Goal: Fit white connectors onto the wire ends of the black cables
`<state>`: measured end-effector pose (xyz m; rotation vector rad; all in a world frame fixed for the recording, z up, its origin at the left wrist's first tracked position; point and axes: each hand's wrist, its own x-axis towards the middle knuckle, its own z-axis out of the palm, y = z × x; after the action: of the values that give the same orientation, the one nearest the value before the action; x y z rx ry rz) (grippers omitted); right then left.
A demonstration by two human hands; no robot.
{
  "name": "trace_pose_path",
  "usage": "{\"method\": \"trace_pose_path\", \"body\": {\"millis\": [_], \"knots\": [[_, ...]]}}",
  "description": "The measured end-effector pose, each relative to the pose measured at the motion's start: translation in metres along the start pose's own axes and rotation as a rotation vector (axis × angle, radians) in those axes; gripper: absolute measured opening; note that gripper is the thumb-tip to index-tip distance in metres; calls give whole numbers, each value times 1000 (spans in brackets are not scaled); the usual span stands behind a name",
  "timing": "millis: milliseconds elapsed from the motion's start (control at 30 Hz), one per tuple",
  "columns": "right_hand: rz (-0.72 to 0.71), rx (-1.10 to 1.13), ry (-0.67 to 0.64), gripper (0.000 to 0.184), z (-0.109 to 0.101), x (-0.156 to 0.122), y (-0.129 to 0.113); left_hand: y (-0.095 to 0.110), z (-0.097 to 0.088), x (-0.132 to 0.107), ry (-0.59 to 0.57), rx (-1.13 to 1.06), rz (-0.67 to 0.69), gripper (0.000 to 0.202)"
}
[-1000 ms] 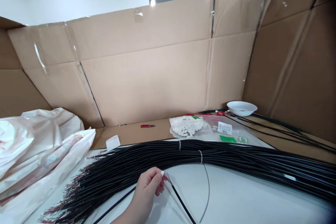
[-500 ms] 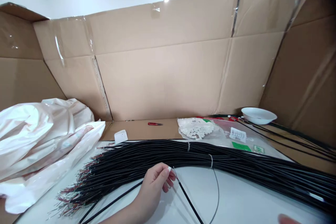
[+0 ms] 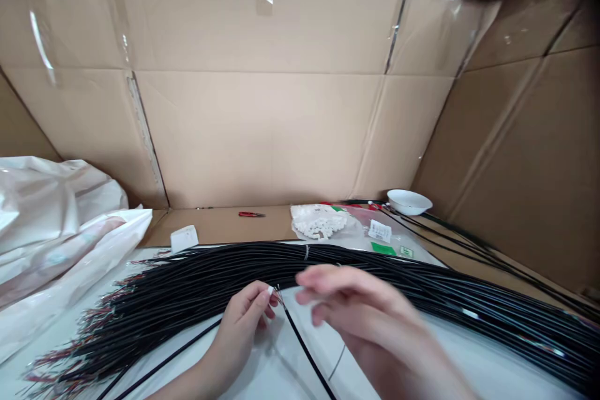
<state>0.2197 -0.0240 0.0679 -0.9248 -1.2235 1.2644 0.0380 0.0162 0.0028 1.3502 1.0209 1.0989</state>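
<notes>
At the left hand [image 3: 239, 331] — black wire [image 3: 304, 344] slanting down-right.

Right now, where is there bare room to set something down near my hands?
White tabletop shows below the black cable bundle, to the right of your right hand, and between it and your left hand, though a black wire crosses there. Cardboard shows between the white box and the bag of white connectors. Crowded: the bundle itself.
</notes>
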Motion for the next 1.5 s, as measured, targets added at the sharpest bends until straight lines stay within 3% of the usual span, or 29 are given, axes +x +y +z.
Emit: {"method": "trace_pose_path", "body": {"millis": [133, 200, 300, 400, 500, 733, 967, 1233, 1500], "knots": [[35, -205, 125, 21, 20, 28, 44, -2, -1, -1, -9, 44, 22, 28], [177, -114, 62, 19, 22, 33, 66, -1, 0, -2, -4, 85, 27, 27], [241, 109, -71, 24, 21, 31, 84, 3, 2, -4, -49, 155, 64, 27], [253, 220, -93, 33, 21, 28, 85, 7, 4, -5, -119, 195, 105, 29], [256, 240, -51, 37, 21, 28, 82, 7, 4, -4, -108, 239, 132, 28], [146, 185, 25, 30, 19, 28, 82, 2, 1, -6, -66, 354, 157, 26], [172, 113, 59, 29, 21, 23, 78, 5, 2, -8, -69, 413, 180, 28], [191, 120, 93, 14, 23, 24, 78, 11, 5, -9, -38, 445, 211, 25], [183, 91, 89, 17, 21, 22, 78, 13, 6, -10, -47, 475, 210, 27]]}}
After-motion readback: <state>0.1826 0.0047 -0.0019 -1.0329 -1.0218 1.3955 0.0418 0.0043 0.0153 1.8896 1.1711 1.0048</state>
